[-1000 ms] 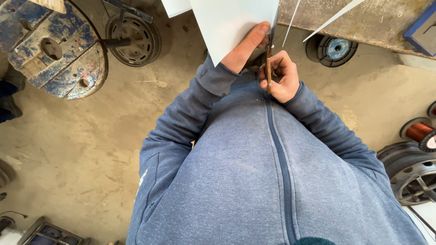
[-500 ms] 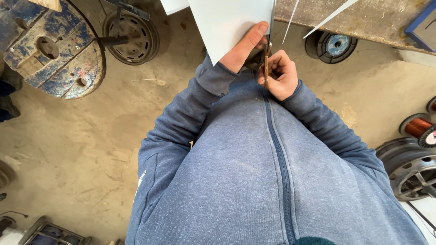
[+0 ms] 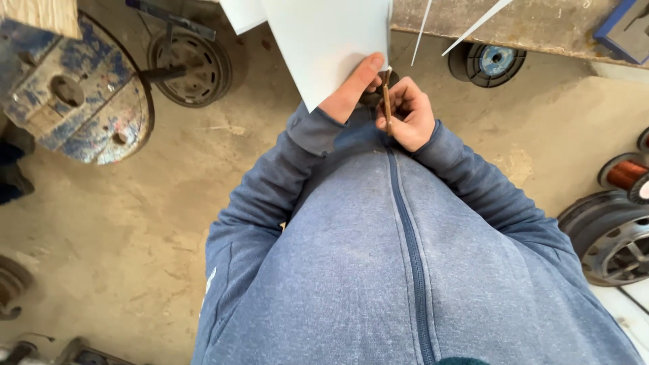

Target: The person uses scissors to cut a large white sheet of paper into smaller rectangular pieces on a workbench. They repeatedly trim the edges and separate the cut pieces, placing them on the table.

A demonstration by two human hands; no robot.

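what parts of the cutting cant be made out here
- Scissors: head view, only a thin brown edge shows; the right hand wraps the handles, and the blades are not clearly visible.
- White sheet: its top is cut off by the frame edge.
- Left hand: only the thumb shows; the sheet hides the fingers.
- Workbench: mostly out of frame.

Bare, dusty tan concrete floor [image 3: 155, 203] under even daylight. Upper left: a large wooden cable reel with worn blue paint [image 3: 81, 101]; beside it a dark round metal wheel rim [image 3: 190, 67]. Along the top edge, a stained grey workbench slab [image 3: 541, 27], with a small black spool with a blue core [image 3: 488, 62] beneath. Right edge: a spool of copper wire [image 3: 625, 177] and a dark steel rim [image 3: 612, 243].
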